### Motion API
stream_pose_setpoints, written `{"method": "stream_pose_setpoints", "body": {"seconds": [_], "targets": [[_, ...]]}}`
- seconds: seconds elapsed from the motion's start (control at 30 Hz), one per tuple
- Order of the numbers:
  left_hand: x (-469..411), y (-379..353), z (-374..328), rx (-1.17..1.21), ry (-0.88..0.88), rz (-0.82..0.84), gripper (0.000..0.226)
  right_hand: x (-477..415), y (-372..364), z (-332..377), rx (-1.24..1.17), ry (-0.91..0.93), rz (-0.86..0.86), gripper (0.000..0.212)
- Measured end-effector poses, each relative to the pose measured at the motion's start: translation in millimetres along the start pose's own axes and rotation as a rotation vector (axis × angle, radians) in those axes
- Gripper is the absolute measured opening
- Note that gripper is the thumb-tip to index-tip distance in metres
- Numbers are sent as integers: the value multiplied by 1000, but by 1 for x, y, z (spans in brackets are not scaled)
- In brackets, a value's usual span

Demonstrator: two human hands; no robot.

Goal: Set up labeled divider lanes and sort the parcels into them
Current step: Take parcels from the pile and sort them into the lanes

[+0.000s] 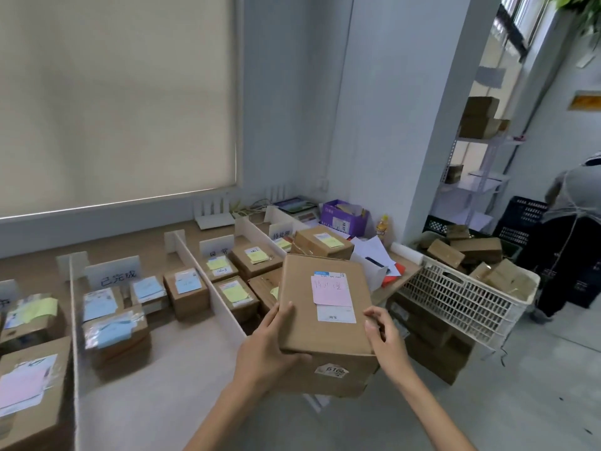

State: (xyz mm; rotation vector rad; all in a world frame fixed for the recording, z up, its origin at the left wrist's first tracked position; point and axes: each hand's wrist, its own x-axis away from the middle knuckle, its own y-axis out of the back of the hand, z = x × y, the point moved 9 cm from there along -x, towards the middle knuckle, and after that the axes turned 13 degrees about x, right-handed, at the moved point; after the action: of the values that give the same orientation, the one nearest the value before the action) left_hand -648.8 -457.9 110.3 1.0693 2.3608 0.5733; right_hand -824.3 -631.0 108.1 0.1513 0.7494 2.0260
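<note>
Between left fingers (279,316) and right fingers (377,318) sits the parcel (325,335).

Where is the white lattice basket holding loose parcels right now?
Head view, right of centre: the white basket stands beside the right end of the table, just right of the held parcel, black crates behind it.

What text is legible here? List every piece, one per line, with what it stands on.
"已完成": white sign card in the blue-note lane.
"待处理": far sign card, somewhat blurred.
"616", further digit unclear: sticker on the held parcel.
Handwriting on the pink note atop that parcel: too loose to read.
Too blurred: middle sign card, shipping labels, purple box.
</note>
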Motion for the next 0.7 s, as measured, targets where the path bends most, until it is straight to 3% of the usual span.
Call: {"method": "stream_pose_setpoints", "body": {"seconds": [0.37, 0.53, 0.7], "targets": [[-147, -74, -29, 9, -55, -110, 102, -165, 59, -59, -58, -4, -13, 15], [-210, -135, -61, 21, -86, -101, 95, -244, 108, -95, -115, -6, -17, 14], [-257, -212, -80, 29, -25, -96, 91, -313, 148, -140, -83, 26, 86, 15]]}}
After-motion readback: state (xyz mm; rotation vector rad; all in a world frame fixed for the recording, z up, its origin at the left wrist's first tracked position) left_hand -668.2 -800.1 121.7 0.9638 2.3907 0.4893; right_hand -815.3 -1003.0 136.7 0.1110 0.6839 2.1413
